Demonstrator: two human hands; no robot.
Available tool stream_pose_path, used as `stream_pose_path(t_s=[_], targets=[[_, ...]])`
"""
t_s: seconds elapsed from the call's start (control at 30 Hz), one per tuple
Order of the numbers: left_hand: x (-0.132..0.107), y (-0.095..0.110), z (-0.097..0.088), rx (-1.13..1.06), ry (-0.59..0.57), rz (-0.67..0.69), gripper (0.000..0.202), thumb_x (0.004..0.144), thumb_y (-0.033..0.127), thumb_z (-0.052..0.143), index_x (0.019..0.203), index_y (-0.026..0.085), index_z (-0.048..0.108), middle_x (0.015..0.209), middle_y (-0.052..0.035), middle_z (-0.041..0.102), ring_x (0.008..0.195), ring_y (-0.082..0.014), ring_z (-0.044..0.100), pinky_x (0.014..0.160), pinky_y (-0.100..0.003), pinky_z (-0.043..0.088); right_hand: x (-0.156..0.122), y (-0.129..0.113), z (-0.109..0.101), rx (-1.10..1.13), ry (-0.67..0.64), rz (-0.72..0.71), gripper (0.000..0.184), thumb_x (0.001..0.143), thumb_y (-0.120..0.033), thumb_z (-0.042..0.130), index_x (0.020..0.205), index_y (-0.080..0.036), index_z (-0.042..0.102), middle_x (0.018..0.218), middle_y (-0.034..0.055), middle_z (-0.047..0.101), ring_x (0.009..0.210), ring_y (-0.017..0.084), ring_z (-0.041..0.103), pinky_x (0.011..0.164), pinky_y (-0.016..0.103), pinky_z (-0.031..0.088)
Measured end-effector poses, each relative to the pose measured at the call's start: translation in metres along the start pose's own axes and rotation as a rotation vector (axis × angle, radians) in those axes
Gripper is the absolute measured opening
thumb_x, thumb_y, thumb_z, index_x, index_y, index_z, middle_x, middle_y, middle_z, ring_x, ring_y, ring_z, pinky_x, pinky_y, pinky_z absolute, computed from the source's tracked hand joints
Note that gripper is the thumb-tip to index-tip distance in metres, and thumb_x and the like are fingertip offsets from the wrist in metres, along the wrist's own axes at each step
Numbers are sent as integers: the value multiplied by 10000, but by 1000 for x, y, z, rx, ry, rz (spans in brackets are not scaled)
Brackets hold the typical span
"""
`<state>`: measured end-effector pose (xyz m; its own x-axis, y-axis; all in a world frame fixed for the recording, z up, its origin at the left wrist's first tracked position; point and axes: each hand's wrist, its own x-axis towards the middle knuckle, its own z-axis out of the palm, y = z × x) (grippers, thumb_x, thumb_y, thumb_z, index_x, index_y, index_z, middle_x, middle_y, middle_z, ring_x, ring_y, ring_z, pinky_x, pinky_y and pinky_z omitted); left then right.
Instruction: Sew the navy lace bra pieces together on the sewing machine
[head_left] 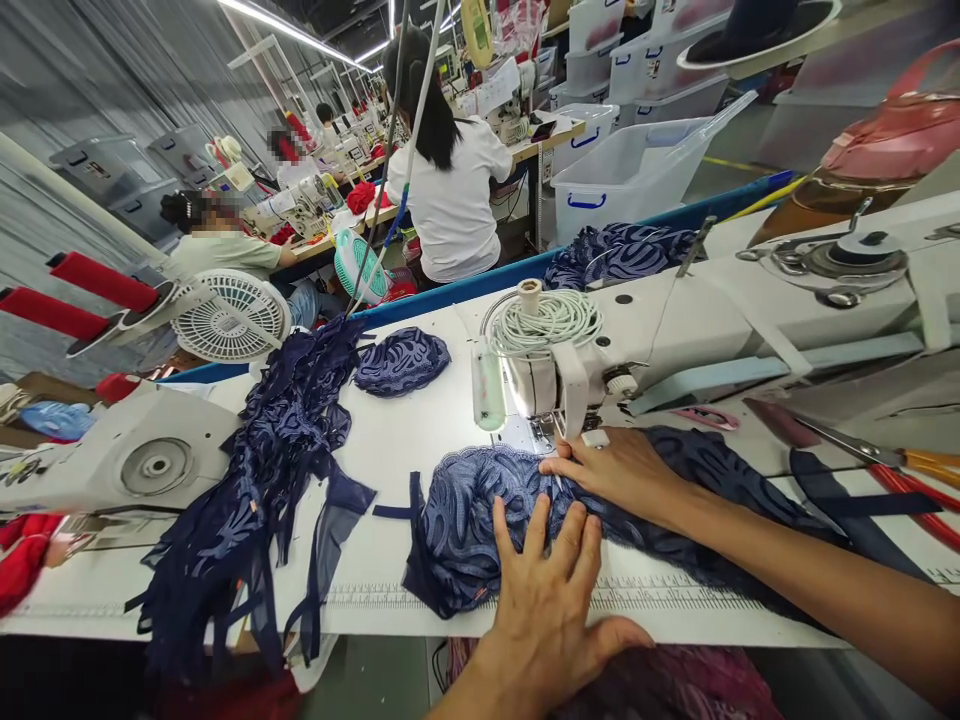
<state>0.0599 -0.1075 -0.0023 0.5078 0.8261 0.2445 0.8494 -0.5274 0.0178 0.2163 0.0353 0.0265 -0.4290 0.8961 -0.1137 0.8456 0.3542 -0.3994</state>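
A navy lace garment piece (469,510), rounded like a bra cup, lies on the white sewing table with its upper edge near the needle and presser foot (544,430) of the sewing machine (675,270). My left hand (544,575) rests on the lace, its fingers spread and palm down. Close to the presser foot, my right hand (619,470) lies on the cloth with thumb and forefinger stretched toward the needle; its other fingers are mostly hidden. More dark lace (697,460) runs beneath my right forearm.
Left are a heap of navy lace pieces (300,420) and a separate lace cup (401,360). Scissors (862,440) with an orange handle lie at the right. A ruler strip (675,590) follows the table's front edge. Beyond are co-workers, a white fan (229,315) and plastic bins (630,170).
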Motion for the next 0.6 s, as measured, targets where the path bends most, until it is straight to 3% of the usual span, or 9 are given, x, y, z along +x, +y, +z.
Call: stream_pose_path(t_s=[0.17,0.37,0.47,0.53,0.6], targets=[[0,1,-3,-60,-44,-19,739,1007,649,380,1578,182,332,1633,-21,381,1483,-354,335,1224,-684,-111,-2,1,2,7,34,-20,280,915,-511,605,820,-250,642,763,16,724,724,214,664,636,290,356],[9,2,-16,-141,-57,-70,585,1029,561,435,1502,217,442,1543,-36,522,1425,-350,437,1187,-789,138,-10,15,-4,49,98,-167,302,993,-406,462,850,-243,672,809,29,720,783,209,680,703,304,450],[19,-6,-21,-190,5,-49,445,1051,465,454,1409,212,529,1449,-35,615,1390,-276,492,1231,-696,214,-23,22,-3,48,190,-246,334,1020,-332,371,977,-206,677,965,92,709,953,247,668,827,359,489],[26,-14,-20,-201,50,-43,390,1059,399,463,1370,182,555,1393,-48,654,1360,-235,525,1254,-605,260,-33,24,1,55,219,-319,331,1023,-288,354,1036,-209,676,1027,94,692,1012,238,646,870,362,500],[31,-20,-16,-183,70,-49,360,1055,359,483,1338,156,573,1339,-62,683,1315,-230,565,1249,-578,293,-41,24,6,42,246,-434,307,1015,-223,373,1058,-225,677,1045,75,685,1004,215,633,875,344,511]])
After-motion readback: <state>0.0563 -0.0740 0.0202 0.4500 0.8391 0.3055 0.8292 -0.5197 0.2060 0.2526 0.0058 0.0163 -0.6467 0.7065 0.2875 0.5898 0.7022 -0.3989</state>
